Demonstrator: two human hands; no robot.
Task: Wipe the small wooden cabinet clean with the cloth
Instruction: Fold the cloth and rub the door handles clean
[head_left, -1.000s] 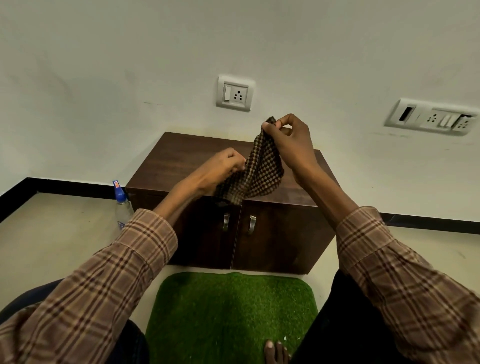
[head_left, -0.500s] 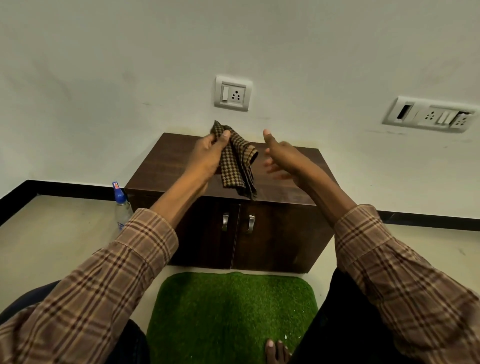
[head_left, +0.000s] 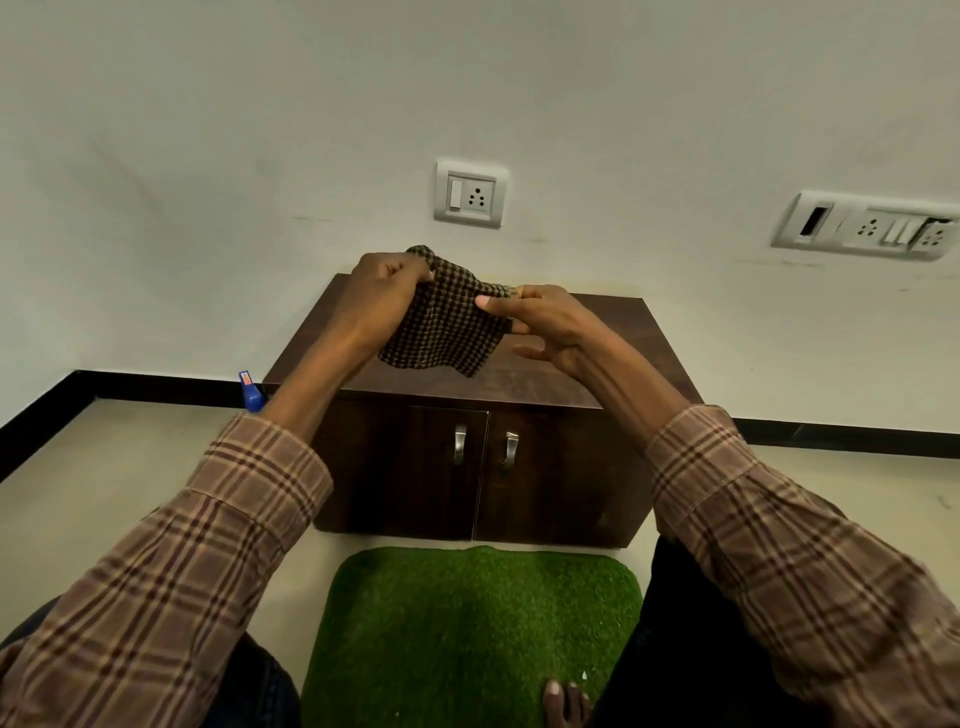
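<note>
Cloth: a brown checked cloth (head_left: 445, 327) is held up in the air above the top of the cabinet; whether its low edge touches the wood cannot be told.
Left hand: the left hand (head_left: 382, 299) is curled round the cloth's upper left part; its fingertips are hidden in the folds.
Right hand: the right hand (head_left: 540, 325) pinches the cloth's right edge with thumb and first finger; the other fingers are spread loose below.
Cabinet: the small wooden cabinet (head_left: 519, 467) is set against the wall (head_left: 208, 156), its two doors closed, with two metal handles (head_left: 483, 447).
Bottle: only the blue cap of a bottle (head_left: 250, 392) is seen; the rest is hidden by the left arm.
Mat: a green grass mat (head_left: 467, 623) is laid before the cabinet.
Toes: toes (head_left: 566, 699) are cut off at the bottom edge.
Sockets: one socket plate (head_left: 470, 193) is seen above the cabinet; another (head_left: 872, 228) is cut off at the right edge.
</note>
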